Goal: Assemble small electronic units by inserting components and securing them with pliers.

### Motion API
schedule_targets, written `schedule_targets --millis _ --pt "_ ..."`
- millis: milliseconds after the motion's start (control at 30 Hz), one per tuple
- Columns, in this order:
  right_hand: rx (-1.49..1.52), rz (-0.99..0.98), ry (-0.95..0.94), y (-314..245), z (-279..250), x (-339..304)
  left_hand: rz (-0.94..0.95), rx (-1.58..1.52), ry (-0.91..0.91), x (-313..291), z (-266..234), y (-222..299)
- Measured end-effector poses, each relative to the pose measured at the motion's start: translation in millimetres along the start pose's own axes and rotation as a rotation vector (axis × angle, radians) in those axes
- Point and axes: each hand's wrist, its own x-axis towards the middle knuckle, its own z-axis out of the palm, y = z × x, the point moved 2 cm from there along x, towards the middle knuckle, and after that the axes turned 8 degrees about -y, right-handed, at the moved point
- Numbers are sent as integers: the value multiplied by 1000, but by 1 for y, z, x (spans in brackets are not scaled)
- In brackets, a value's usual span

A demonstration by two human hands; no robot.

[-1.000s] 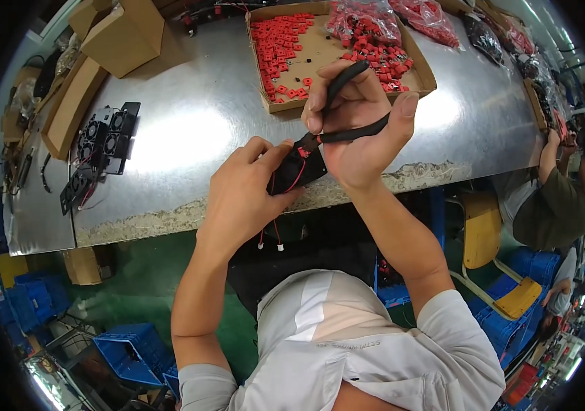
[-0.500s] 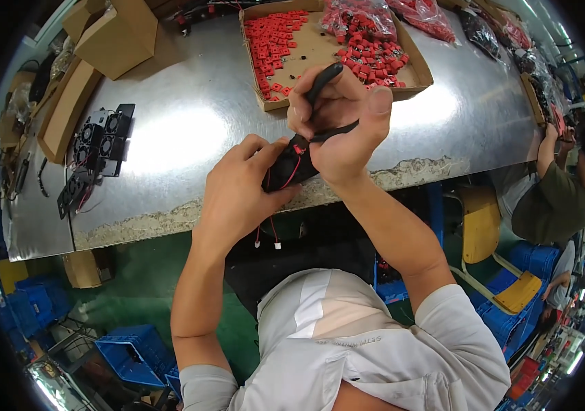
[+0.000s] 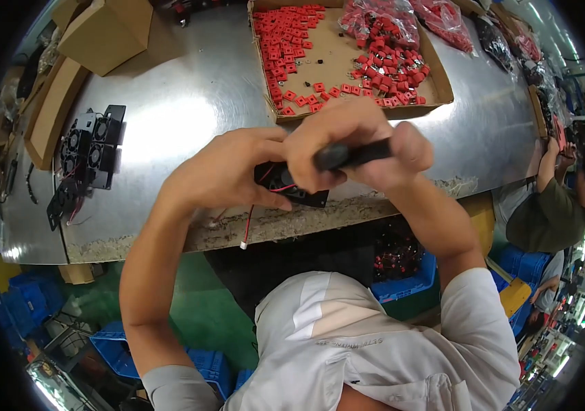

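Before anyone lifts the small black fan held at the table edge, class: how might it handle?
The black fan, gripped in the left hand, looks like rigid plastic, probably light. Its thin red wires dangle limply, so they may snag.

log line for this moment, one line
left hand: holds black fan | right hand: grips black tool | behind: cardboard tray

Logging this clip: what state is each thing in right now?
Left hand: gripping the small black fan.
Right hand: closed around a black tool.
Cardboard tray: open, holding loose red parts.
Fans on table: lying flat, stacked together.
Cardboard box: closed.
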Motion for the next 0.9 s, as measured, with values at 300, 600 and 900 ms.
schedule_targets --millis 300,600,900 --pt "-21 -118 159 -4 8 -19 110 114 228 -8 21 -1" --pt "216 -429 594 8 12 -32 -182 321 477 -16 68 28" --pt "127 -388 693 12 20 -29 -256 388 539 -18 77 34"
